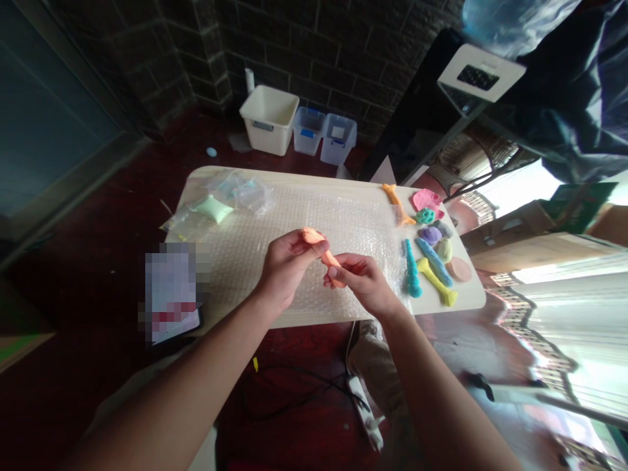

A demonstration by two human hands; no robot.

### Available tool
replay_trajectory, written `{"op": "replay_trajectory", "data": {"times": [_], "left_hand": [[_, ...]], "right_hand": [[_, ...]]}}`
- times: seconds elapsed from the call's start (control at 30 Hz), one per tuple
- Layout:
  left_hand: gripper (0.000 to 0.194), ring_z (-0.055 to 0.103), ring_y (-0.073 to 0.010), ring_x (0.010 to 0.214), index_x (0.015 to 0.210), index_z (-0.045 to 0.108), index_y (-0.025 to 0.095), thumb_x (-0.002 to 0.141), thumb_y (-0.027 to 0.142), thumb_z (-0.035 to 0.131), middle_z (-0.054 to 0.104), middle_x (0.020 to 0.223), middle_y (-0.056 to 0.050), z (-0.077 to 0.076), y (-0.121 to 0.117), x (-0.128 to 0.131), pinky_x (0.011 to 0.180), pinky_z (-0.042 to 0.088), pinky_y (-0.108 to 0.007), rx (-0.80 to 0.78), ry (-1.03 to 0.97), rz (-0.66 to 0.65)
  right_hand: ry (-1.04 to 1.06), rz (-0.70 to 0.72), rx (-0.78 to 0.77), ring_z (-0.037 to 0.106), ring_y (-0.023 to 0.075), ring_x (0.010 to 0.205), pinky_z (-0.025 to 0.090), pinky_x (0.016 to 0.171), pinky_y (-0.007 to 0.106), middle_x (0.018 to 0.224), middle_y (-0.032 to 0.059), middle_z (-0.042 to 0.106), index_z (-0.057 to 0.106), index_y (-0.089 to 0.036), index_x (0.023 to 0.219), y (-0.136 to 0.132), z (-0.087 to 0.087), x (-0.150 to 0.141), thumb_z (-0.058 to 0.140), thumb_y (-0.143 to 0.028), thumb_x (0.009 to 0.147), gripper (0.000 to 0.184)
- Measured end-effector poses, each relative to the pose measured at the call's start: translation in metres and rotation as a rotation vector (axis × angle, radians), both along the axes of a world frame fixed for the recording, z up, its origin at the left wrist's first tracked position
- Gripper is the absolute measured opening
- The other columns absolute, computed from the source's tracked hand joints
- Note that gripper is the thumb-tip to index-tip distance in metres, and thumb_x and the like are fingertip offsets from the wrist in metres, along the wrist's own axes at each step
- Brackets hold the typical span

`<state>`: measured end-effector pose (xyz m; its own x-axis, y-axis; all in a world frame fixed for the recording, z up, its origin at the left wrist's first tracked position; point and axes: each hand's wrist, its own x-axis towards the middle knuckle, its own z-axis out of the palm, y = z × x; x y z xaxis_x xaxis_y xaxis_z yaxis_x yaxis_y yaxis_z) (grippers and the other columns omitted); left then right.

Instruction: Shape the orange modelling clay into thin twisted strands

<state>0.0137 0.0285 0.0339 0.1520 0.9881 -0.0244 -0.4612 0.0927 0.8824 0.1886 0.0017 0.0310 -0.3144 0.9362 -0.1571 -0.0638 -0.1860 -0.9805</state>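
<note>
An orange piece of modelling clay (330, 260), shaped like a rod with a thicker far end, is held above the table between both my hands. My left hand (290, 259) pinches it near the upper end with thumb and fingers. Around its lower end close the thumb and fingers of my right hand (360, 278), which hide part of it. Below lies a sheet of bubble wrap (343, 216) spread on the pale table (289, 322). To the right are a teal twisted clay stick (411, 268), a yellow clay bone (437, 282) and a blue clay bar (434, 260).
Farther right sit an orange clay bone (396, 203), a pink clay piece (428, 200) and several clay lumps. A pale green packet (214, 209) lies among clear plastic bags at the left. Bins (269, 121) stand behind the table; a power strip (366, 412) lies on the floor.
</note>
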Motion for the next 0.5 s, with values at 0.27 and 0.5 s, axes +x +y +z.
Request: {"op": "replay_trajectory", "data": {"times": [0.27, 0.5], "left_hand": [[0.029, 0.069, -0.0166, 0.079, 0.096, 0.066, 0.017, 0.076, 0.029, 0.083, 0.073, 0.094, -0.006, 0.006, -0.003, 0.004, 0.072, 0.056, -0.031, -0.182, -0.118, -0.076], [0.027, 0.064, -0.0121, 0.06, 0.103, 0.066, 0.014, 0.084, 0.031, 0.076, 0.076, 0.098, -0.01, 0.006, -0.012, 0.011, 0.05, 0.046, -0.024, -0.152, -0.039, -0.208]], "right_hand": [[0.055, 0.037, -0.119, 0.067, 0.0175, 0.073, 0.051, 0.07, 0.031, 0.082, 0.0056, 0.075, 0.077, -0.019, 0.105, -0.002, -0.005, 0.001, 0.074, -0.038, 0.091, 0.024], [0.079, 0.071, -0.15, 0.049, 0.012, 0.052, 0.037, 0.051, 0.027, 0.063, 0.0008, 0.061, 0.07, -0.019, 0.076, -0.006, -0.008, -0.008, 0.067, -0.042, 0.096, 0.031]]}}
